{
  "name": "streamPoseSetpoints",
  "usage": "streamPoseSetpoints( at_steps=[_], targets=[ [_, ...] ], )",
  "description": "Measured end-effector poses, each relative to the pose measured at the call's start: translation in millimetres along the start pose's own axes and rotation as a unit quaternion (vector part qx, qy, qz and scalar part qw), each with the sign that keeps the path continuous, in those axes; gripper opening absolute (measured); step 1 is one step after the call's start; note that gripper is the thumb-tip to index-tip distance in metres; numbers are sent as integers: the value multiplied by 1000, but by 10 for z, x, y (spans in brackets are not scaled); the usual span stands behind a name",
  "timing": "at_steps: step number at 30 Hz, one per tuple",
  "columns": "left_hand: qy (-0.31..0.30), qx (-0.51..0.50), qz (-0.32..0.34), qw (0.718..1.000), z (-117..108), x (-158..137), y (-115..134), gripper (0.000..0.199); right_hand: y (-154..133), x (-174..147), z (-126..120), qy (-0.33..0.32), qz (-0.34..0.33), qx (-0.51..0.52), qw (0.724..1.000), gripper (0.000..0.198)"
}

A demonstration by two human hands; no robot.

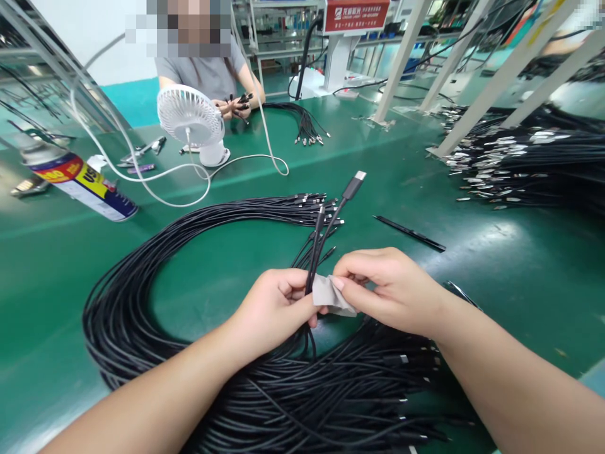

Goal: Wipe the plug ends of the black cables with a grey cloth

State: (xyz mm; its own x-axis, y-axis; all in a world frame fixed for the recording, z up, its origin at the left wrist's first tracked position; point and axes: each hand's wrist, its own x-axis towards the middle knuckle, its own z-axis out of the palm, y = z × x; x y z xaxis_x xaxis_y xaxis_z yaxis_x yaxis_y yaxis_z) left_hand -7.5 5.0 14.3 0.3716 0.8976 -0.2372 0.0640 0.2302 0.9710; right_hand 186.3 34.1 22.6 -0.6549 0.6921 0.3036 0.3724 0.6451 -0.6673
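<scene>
My left hand [278, 309] is closed around a black USB cable [316, 255], whose connector ends stick up above my fingers. One end carries a flat silver plug [360, 176]. My right hand [385, 287] pinches a small grey cloth [331, 295] between thumb and forefinger. The cloth lies against the cable beside my left thumb, and part of it hides the left fingertips. Beneath both hands spreads a large looped bundle of black cables [142, 271], with several connector ends lying behind the held cable.
A white fan [189, 116] and a spray can [85, 183] stand at the left. Black tweezers [410, 233] lie on the green table [359, 145] at the right. Further cable piles [529, 157] lie far right, near slanted posts. Across the table a person [203, 75] handles cables.
</scene>
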Motion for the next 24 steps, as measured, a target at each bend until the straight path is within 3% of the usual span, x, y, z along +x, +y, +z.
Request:
streamPoseSetpoints(
  at_steps=[8,17,20,24],
  targets=[
    [-12,-9,-9,1000,3,10,-8,10,-26,6,-62,-72,114,150,979,15],
    [-19,-4,-14,1000,13,15,16,13,-50,8,-64,-59,118,160,978,15],
    [-24,-7,-17,1000,30,7,23,12,-41,-3,-87,-70,87,128,985,14],
    [-15,8,-19,1000,40,-7,20,14,-32,-3,-74,-34,53,90,994,15]
  ],
)
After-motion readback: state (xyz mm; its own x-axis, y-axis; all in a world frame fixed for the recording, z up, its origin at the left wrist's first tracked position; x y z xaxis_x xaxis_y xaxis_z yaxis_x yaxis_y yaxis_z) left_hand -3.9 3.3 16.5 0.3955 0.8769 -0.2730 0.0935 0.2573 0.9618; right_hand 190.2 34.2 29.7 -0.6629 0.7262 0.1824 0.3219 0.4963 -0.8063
